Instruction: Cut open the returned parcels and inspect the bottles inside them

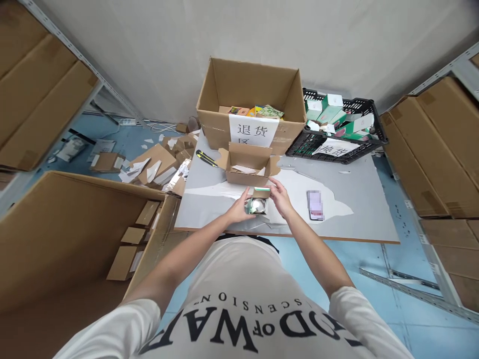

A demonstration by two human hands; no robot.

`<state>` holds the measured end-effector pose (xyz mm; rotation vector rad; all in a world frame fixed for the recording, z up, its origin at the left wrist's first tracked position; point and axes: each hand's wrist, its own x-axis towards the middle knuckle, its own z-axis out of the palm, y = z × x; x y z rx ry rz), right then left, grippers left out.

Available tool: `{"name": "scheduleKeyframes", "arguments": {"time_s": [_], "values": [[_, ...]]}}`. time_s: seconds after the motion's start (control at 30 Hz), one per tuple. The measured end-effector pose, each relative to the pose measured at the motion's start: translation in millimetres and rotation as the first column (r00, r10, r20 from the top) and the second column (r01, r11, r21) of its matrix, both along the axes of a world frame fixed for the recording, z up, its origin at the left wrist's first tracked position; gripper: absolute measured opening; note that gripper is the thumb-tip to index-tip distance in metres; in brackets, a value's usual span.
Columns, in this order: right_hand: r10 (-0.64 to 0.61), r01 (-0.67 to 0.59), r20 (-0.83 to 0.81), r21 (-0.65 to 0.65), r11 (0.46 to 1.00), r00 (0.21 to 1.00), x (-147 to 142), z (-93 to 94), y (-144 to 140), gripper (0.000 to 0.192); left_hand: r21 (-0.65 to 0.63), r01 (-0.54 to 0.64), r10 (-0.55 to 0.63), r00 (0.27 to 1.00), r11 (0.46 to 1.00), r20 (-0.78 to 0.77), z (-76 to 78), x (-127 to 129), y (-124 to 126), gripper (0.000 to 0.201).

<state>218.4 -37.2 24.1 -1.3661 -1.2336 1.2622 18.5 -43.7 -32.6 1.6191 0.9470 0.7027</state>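
Near the middle of the frame, the small box (261, 193) is sitting open on the counter (359, 194) between the hands, the nearer left hand (238, 209) curling around and holding its left side, the right hand (281, 199), half open, touching its upper right corner.
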Motion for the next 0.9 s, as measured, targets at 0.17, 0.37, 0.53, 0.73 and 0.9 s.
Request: {"name": "scheduleKeyframes", "arguments": {"time_s": [0.17, 0.37, 0.53, 0.73, 0.9], "values": [[0.277, -0.363, 0.38, 0.177, 0.915, 0.883, 8, 10.8, -20, 0.041, 0.001, -0.01, 0.01, 0.998, 1.0, 0.058, -4.9, -3, 8, 0.11], [0.317, -0.579, 0.688, 0.184, 0.794, 0.652, 18, -1.3, -40, 0.042, -0.017, 0.029, -0.028, 0.999, 0.999, 0.034, -1.6, -2, 12, 0.092], [0.246, -0.588, 0.762, 0.21, 0.781, 0.599, 14, -19.9, -46, 0.045, 0.004, 0.041, -0.041, 0.999, 0.999, -0.002, -0.3, -1, 14, 0.093], [0.189, -0.533, 0.764, 0.229, 0.815, 0.617, 8, -32.7, -46, 0.045, 0.075, 0.091, -0.086, 0.994, 0.993, -0.067, 2.5, -6, 21, 0.089], [0.269, -0.609, 0.784, 0.168, 0.775, 0.559, 16, -24.6, -45, 0.05, 0.091, 0.128, -0.119, 0.988, 0.988, -0.094, 3.3, -7, 22, 0.091]]}}
